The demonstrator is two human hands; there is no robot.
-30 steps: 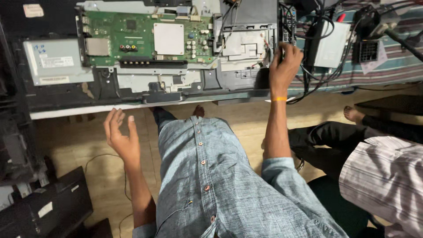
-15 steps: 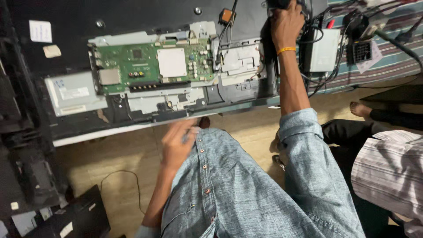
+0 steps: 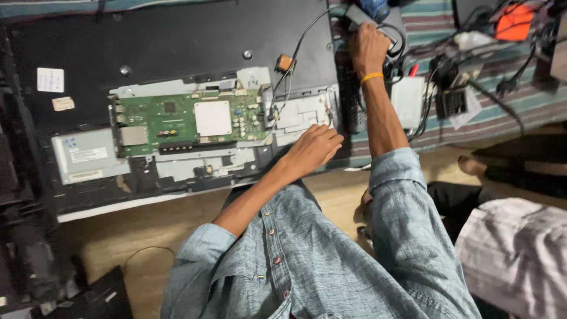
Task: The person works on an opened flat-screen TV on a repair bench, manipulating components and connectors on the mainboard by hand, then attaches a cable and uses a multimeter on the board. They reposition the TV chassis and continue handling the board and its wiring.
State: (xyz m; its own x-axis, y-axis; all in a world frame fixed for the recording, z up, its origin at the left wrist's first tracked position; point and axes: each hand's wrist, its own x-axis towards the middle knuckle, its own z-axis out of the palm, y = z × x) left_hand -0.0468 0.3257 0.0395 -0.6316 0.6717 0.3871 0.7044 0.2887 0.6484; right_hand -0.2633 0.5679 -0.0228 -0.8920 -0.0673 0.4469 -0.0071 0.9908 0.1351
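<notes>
Two of us are down on a tan floor [image 3: 147,218], with a striped mat [image 3: 502,112] off to the right full of cables. Our opened black TV back panel [image 3: 177,47] lies flat, its green circuit board [image 3: 189,118] sitting mid-panel beside a pale metal plate [image 3: 301,112]. Our left hand [image 3: 313,150] rests loosely curled on that plate's edge, gripping nothing. Our right hand [image 3: 367,47] is clenched around a grey adapter [image 3: 360,15] past the panel's top right corner.

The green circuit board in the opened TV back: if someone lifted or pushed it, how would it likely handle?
The green circuit board is a thin flat panel, so probably stiff and light for its size. It sits within metal brackets on the black back panel, so a push likely won't slide it. Its small exposed parts and attached wires suggest it is fragile; the left hand rests beside it.
</notes>
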